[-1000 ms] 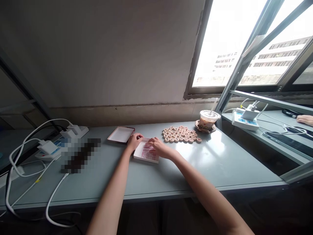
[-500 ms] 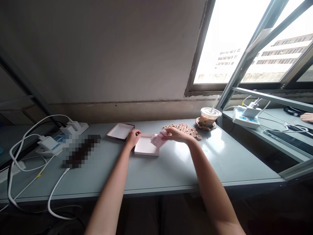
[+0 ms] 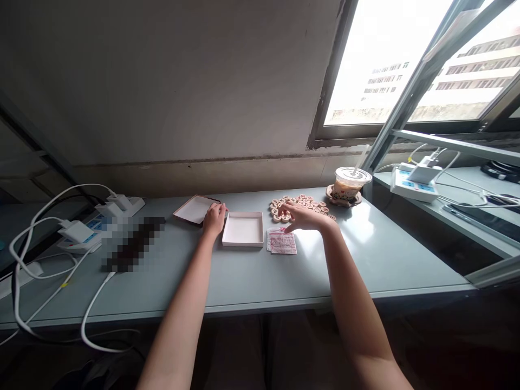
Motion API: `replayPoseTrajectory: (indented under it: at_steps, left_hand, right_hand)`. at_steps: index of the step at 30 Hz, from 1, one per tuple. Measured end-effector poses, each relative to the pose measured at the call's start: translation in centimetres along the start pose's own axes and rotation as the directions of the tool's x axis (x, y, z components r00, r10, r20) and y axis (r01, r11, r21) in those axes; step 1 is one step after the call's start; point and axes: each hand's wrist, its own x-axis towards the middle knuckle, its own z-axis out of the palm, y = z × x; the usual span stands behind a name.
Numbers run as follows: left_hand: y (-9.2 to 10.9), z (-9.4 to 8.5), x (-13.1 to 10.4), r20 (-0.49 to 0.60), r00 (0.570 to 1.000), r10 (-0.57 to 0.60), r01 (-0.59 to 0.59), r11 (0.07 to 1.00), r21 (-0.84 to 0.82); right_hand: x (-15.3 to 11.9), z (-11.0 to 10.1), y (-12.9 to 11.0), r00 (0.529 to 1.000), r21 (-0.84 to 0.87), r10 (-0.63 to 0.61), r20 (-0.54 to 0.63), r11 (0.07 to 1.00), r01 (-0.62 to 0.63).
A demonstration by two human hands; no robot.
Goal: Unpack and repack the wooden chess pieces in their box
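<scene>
A white open box [image 3: 244, 244] lies on the grey desk. My left hand [image 3: 215, 218] is between it and a second shallow box part [image 3: 194, 209] with a dark red rim; its fingers are bent together, and what they hold, if anything, is hidden. Right of the white box lies a folded paper [image 3: 282, 242] with red print. My right hand [image 3: 303, 216] hovers above the paper's far edge and over round wooden pieces [image 3: 317, 206], its fingers apart and nothing held.
A lidded drink cup [image 3: 348, 184] with a straw stands at the back right. Power strips [image 3: 87, 233] with white cables lie at the left, near a pixelated dark object [image 3: 136, 246]. Another power strip [image 3: 414, 184] is on the right shelf.
The printed paper has left my right hand and lies flat on the desk beside the white box. My right hand has opened over the wooden pieces. The camera view has shifted slightly.
</scene>
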Motion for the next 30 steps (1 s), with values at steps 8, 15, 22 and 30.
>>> replayPoseTrajectory:
  at_steps: [8,15,22,30]
  left_hand:
    - [1.3,-0.7,-0.3,-0.086,0.992,0.087,-0.087,0.996,0.008]
    - [2.5,-0.7,-0.9,-0.117,0.987,0.109,-0.101,0.992,0.072]
    - [2.8,-1.1,-0.8,-0.138,0.983,0.123,-0.124,0.992,0.007]
    - [4.2,-1.2,-1.3,-0.067,0.981,0.184,-0.174,0.977,0.125]
  right_hand:
    - [0.4,0.4,-0.2,0.981,-0.036,0.148,0.129,0.989,-0.144]
    - [1.1,1.6,-0.3,0.982,-0.201,0.166,0.095,0.969,-0.144]
    - [0.4,0.4,-0.4,0.994,0.010,0.058,0.094,0.998,-0.059]
    - [3.1,2.9,-2.2,0.942,0.487,-0.020,-0.335,0.852,0.192]
